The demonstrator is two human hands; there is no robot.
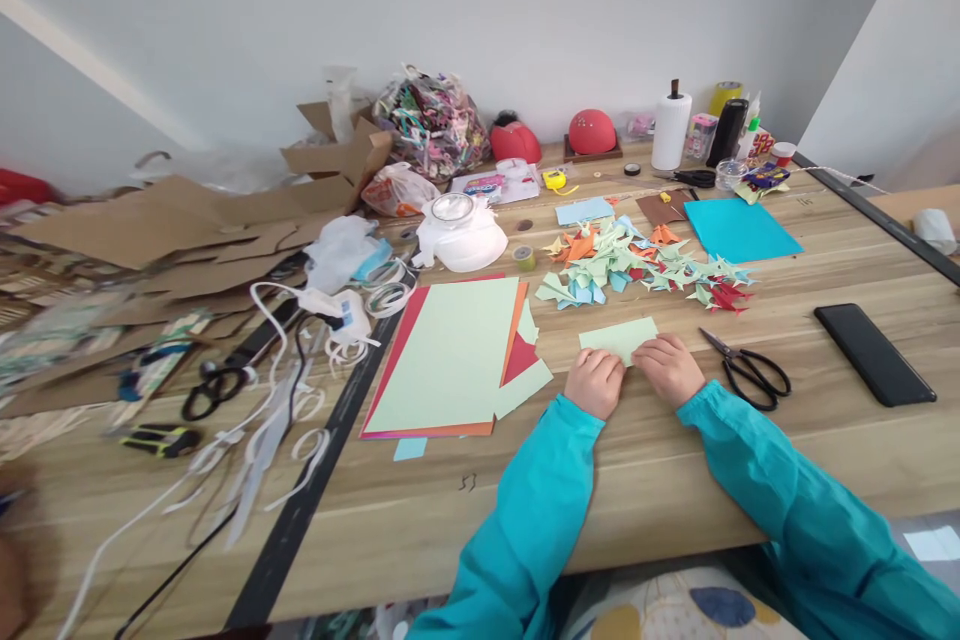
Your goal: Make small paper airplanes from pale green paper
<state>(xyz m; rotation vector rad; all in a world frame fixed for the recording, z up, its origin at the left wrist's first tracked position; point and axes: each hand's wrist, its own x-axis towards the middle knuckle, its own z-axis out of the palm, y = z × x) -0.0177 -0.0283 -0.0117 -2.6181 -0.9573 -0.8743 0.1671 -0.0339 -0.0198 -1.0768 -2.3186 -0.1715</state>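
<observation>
A folded-looking strip of pale green paper (619, 334) lies on the wooden table in front of me. My left hand (596, 382) is at its near left corner, with fingers curled down onto the edge. At the near right corner, the bent fingers of my right hand (667, 368) press on the same sheet. My thumbs are mostly hidden. Just right of that hand rest small black-handled scissors (746, 367). Beyond the strip spreads a heap of folded paper cranes (622, 260) in green, orange, blue and red. A stack of coloured paper (450, 355) lies to the left.
A black phone (874, 354) lies at the right and a turquoise sheet (742, 229) behind it. A tape roll (524, 258) sits behind the paper stack. Cables, black scissors (214, 390) and cardboard (165, 230) crowd the left. A white bottle (671, 131) stands at the back.
</observation>
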